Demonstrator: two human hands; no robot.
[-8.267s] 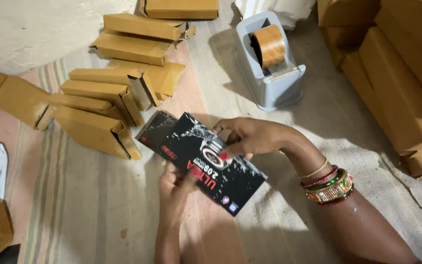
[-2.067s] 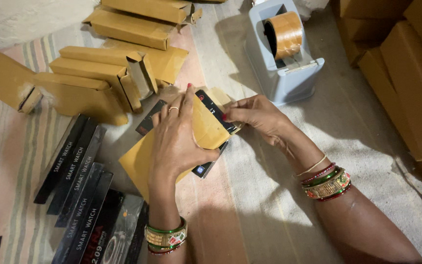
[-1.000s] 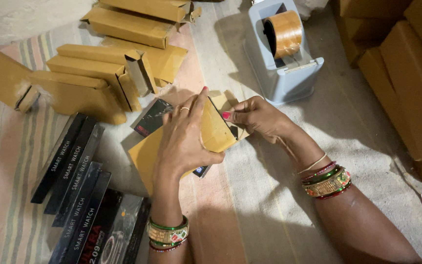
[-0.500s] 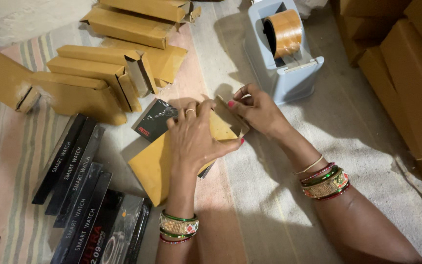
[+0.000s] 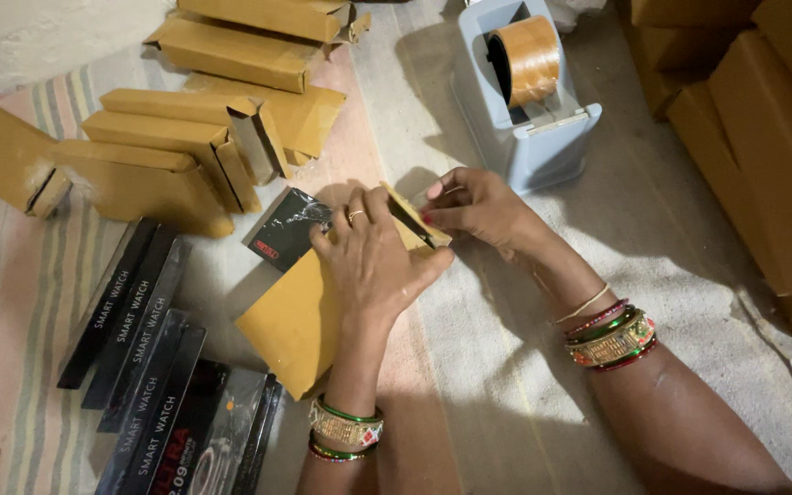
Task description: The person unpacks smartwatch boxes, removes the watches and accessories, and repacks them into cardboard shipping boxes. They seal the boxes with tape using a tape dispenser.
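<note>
Brown carton [image 5: 300, 316] lies on the striped floor mat [image 5: 20, 275], centre of the head view, with a black box [image 5: 286, 229] sticking out of its upper left end. We see the left hand [image 5: 373, 261] pressed flat on top of the carton, fingers spread, holding it down. Right hand [image 5: 478, 206] pinches the carton's end flap [image 5: 410, 215] between fingertips, just beside the left hand. Both wrists carry bangles. Grey tape dispenser [image 5: 529, 119] with a brown tape roll stands just above the hands. We count several more brown cartons [image 5: 185, 137] stacked at upper left, some with open ends. A row of slim black boxes [image 5: 139, 348] lies at lower left, near the carton. Bigger cardboard boxes [image 5: 772, 137] sit along the right edge.
</note>
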